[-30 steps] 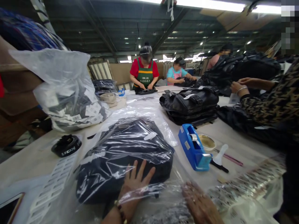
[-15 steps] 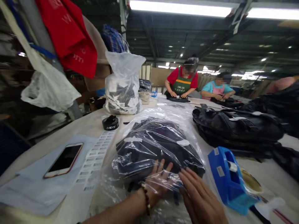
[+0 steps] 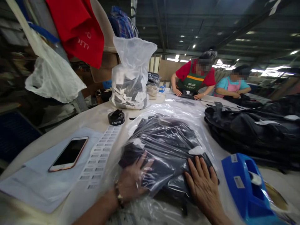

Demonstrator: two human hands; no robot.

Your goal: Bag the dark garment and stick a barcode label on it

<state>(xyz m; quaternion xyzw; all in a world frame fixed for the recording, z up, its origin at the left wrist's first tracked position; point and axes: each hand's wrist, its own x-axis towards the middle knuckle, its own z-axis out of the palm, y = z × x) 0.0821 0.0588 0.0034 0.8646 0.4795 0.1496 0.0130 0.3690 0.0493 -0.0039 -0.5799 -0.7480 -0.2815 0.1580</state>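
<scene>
A black bag (image 3: 164, 156) lies flat inside a clear plastic bag (image 3: 154, 109) on the table in front of me. My left hand (image 3: 133, 178), with a beaded bracelet at the wrist, rests on its left side with fingers spread. Plastic seems to cover part of that hand, which is slightly blurred. On the right, my right hand (image 3: 202, 181) lies flat over the plastic, fingers apart, pressing near the lower right corner. White pieces show on the black bag near both hands.
Left are a phone (image 3: 69, 154) on papers, a barcode label sheet (image 3: 100, 156) and a black tape roll (image 3: 116, 117). A blue tape dispenser (image 3: 246, 187) and stacked black bags (image 3: 253, 134) stand right. Behind are a filled plastic sack (image 3: 130, 84) and two people (image 3: 195, 78) working.
My left hand has slid left across the black bag, and my right hand has moved onto its right side and flattened. The view has shifted a little.
</scene>
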